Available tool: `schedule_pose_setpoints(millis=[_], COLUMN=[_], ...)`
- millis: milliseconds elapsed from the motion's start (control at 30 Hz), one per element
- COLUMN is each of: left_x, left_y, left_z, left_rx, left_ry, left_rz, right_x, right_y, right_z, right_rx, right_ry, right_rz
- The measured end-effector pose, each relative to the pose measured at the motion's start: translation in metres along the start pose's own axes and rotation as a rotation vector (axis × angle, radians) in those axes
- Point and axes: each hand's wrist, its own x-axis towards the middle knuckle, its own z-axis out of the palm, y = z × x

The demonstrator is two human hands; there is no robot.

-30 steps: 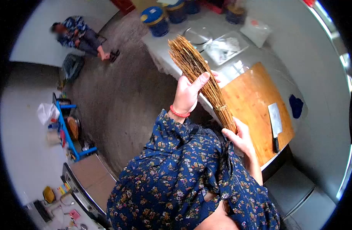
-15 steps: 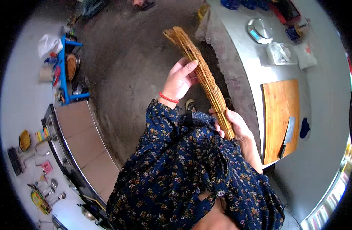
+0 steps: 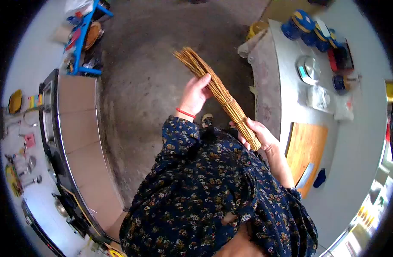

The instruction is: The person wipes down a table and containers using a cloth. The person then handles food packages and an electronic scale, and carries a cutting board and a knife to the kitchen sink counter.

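A bundle of thin brown sticks (image 3: 225, 97), bound around its lower half, slants across the middle of the view, its loose end at the upper left. Around its upper part my left hand (image 3: 195, 94) is closed, with a red bead bracelet at the wrist. My right hand (image 3: 260, 133) grips the bound lower end near my body. Both hands are in front of my dark floral shirt, above the floor. To the right of my right hand lies a wooden board (image 3: 308, 147) with a cleaver (image 3: 305, 174) on it.
On the right counter (image 3: 286, 81) stand a scale (image 3: 308, 70), a clear plastic box (image 3: 320, 99) and blue tubs (image 3: 297, 25). A tiled stove counter (image 3: 78, 132) runs along the left, with a blue rack (image 3: 82, 43) beyond it. Utensils hang at the far left.
The view has turned; the person seated at the upper left is out of sight, and the board and counter have shifted. My hands still hold the bundle, with my right hand around its lower end.
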Motion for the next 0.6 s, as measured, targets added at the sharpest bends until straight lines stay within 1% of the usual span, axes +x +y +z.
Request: schedule_pose_setpoints(millis=[33,100,167,233,300,367,433,467,567,600], left_x=[-0.001,-0.009,-0.023,-0.041,-0.065,-0.089,-0.113,-0.12,-0.149,-0.164], left_y=[-0.008,-0.015,-0.023,-0.029,-0.027,-0.031,-0.026,-0.05,-0.059,-0.045], left_z=[-0.006,-0.015,-0.027,-0.048,-0.063,-0.074,-0.085,-0.114,-0.152,-0.144], left_rx=[-0.024,0.178,0.276,0.273,0.26,0.305,0.393,0.5,0.742,0.74], left_ry=[0.016,0.207,0.372,0.408,0.501,0.665,0.735,0.781,0.866,0.939], left_rz=[-0.008,-0.068,-0.082,-0.064,-0.041,0.003,-0.016,0.111,0.178,0.157], right_x=[0.0,0.003,0.005,0.014,0.024,0.039,0.051,0.06,0.106,0.12], right_y=[0.004,0.005,0.005,0.009,0.009,0.012,0.005,0.008,-0.003,-0.007], right_z=[-0.007,-0.01,-0.005,-0.019,-0.023,-0.047,-0.043,-0.05,-0.035,-0.015], right_rx=[-0.03,-0.074,-0.133,-0.314,-0.487,-0.435,-0.446,-0.503,-0.635,-0.643], right_ry=[0.015,0.09,0.239,0.366,0.469,0.468,0.501,0.451,0.388,0.378], right_rz=[0.006,-0.014,-0.075,-0.058,-0.031,0.03,0.049,0.029,0.069,0.056])
